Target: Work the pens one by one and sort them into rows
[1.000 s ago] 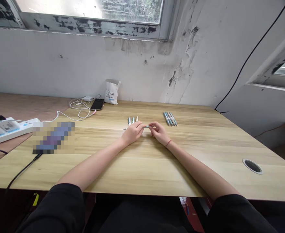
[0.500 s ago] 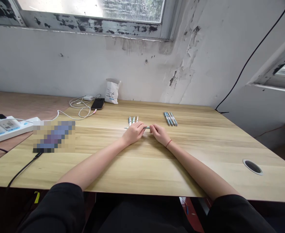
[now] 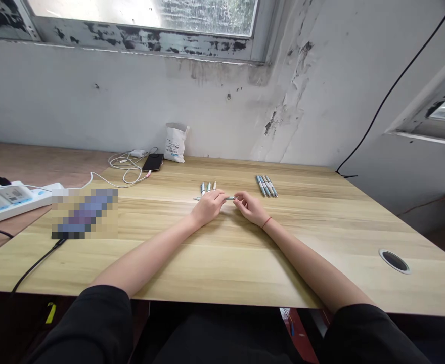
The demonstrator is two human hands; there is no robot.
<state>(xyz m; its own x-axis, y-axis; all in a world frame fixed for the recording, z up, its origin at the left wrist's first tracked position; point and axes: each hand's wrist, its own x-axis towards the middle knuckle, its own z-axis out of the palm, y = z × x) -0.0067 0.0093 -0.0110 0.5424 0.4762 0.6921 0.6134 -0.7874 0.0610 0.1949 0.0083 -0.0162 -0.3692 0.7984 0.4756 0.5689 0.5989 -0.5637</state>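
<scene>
A slim pen [image 3: 230,198] lies crosswise between my hands at the middle of the wooden desk. My left hand [image 3: 209,206] is closed around its body. At the pen's right end, the fingers of my right hand [image 3: 248,206] pinch the tip. Just behind my left hand are three pens [image 3: 208,187] side by side, their near ends partly hidden by the hand. Farther right, several blue and grey pens [image 3: 267,186] lie together in a row.
Behind stand a white packet [image 3: 176,143] and a dark phone [image 3: 153,162] beside a white cable [image 3: 127,174]. At left are a power strip [image 3: 36,198] and a blurred device [image 3: 88,212]. A round grommet [image 3: 394,261] sits at right.
My right hand has shifted slightly and its fingers have loosened, showing more of the pen's right end. My left hand has barely moved.
</scene>
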